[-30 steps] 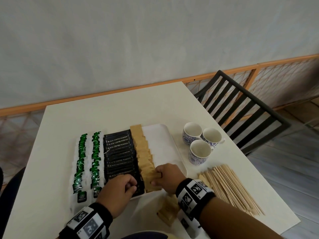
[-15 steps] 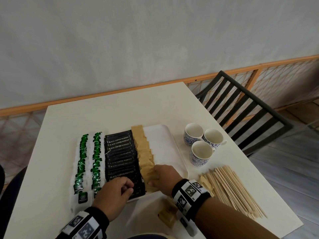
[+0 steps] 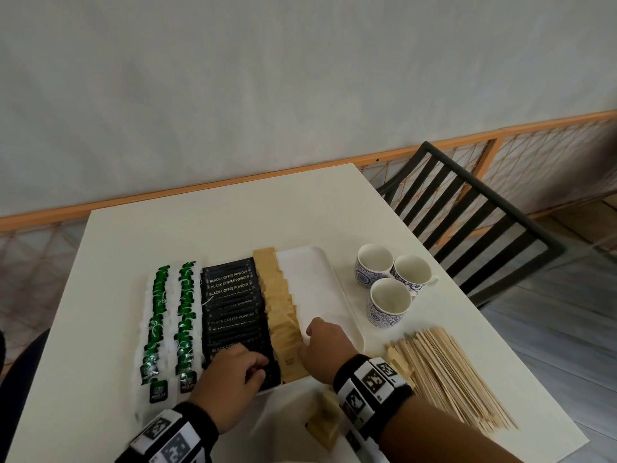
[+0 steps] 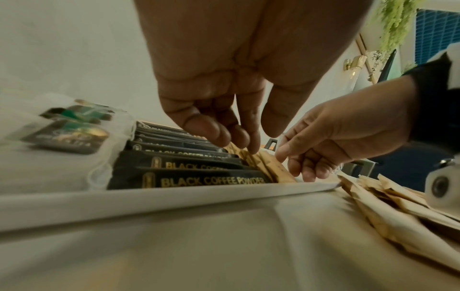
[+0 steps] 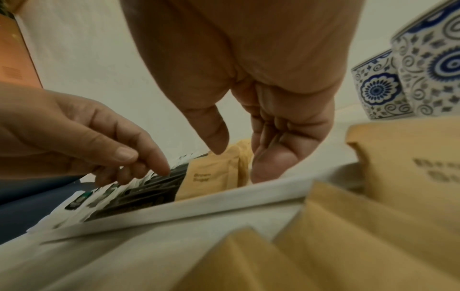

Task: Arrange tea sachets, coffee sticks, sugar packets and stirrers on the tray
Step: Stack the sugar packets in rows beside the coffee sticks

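A white tray (image 3: 320, 289) holds two rows of green tea sachets (image 3: 157, 322), a row of black coffee sticks (image 3: 233, 305) and a row of brown sugar packets (image 3: 277, 302). My left hand (image 3: 233, 375) hovers over the near end of the coffee sticks (image 4: 199, 181), fingers loosely curled, tips brushing them, holding nothing. My right hand (image 3: 322, 342) is at the near end of the sugar packets (image 5: 209, 175). Its thumb rests on the top of the packets and its curled fingers (image 5: 268, 167) lie against their right side. Wooden stirrers (image 3: 444, 372) lie in a heap right of the tray.
Three blue-patterned cups (image 3: 389, 302) stand right of the tray, behind the stirrers. Loose sugar packets (image 3: 324, 419) lie on the table under my right wrist. A black chair (image 3: 467, 222) stands at the table's right side. The tray's right strip is bare.
The packet my right hand was setting down now stands in line with the sugar row. Both hands have barely moved; the left sits slightly lower.
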A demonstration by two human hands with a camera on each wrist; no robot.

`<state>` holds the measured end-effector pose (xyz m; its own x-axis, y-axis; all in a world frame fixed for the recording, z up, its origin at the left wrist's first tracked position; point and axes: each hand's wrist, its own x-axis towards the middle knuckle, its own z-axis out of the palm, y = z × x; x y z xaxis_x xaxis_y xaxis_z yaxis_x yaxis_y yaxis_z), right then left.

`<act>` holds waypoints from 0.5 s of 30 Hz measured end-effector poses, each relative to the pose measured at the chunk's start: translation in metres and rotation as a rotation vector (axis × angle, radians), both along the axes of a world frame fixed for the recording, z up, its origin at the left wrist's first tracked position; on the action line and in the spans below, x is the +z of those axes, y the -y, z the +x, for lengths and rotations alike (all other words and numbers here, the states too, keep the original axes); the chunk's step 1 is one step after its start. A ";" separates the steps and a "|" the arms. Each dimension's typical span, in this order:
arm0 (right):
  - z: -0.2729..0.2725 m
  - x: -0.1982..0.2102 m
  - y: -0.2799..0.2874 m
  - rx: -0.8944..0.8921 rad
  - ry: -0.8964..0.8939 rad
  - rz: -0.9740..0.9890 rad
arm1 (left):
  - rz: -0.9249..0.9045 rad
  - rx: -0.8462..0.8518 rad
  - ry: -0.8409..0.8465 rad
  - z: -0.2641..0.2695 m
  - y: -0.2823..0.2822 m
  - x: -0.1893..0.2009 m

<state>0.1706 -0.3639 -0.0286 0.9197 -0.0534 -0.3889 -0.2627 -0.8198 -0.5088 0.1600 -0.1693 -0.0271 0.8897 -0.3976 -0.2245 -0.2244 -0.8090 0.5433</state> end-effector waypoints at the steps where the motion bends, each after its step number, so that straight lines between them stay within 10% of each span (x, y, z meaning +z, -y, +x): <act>1: 0.000 0.000 0.001 0.010 -0.016 -0.010 | 0.034 -0.024 0.011 0.001 0.003 -0.001; 15: 0.014 -0.003 0.003 0.083 -0.002 -0.049 | 0.153 0.005 0.032 0.015 0.018 -0.003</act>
<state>0.1849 -0.3669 -0.0317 0.9211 0.0044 -0.3894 -0.1934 -0.8627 -0.4672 0.1746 -0.1874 -0.0301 0.8992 -0.3562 -0.2540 -0.2351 -0.8831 0.4061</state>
